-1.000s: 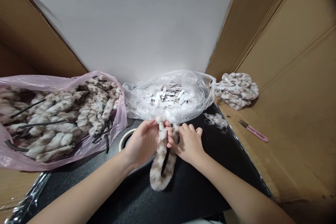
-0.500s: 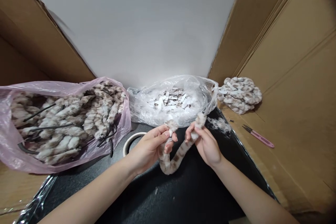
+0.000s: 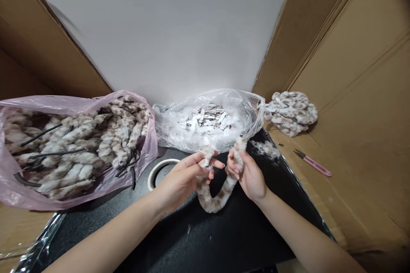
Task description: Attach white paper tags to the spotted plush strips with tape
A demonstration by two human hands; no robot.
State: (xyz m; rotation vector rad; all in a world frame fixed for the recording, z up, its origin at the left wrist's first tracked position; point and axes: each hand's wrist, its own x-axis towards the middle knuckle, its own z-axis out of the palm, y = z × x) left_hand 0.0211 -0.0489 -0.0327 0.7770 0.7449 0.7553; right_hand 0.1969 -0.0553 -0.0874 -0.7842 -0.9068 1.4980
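A furry tube [image 3: 214, 204], cream with brown patches, hangs in a U between my two hands above the black table surface. My left hand [image 3: 184, 177] pinches it near one end, where a fluffy tip sticks up past the fingers. My right hand [image 3: 250, 172] wraps its fingers round the other end, and a small dark bit shows at the top of that tip. Just behind the tube lies a clear plastic bag [image 3: 166, 132] with many white and metallic strips [image 3: 209, 119] in it.
To the left, a pink plastic bag [image 3: 64, 103] holds furry tubes [image 3: 73, 166] with black cords. A tape roll [image 3: 151, 179] lies beside my left hand. At right are a furry bundle [image 3: 293, 113], pink-handled snips [image 3: 315, 165] and loose fluff [image 3: 265, 149]. Cardboard walls [image 3: 352, 94] stand at both sides.
My right hand has shifted its grip lower on its end, so more of the tip shows. My left fingers have loosened and spread slightly around the other end. The view has shifted slightly.
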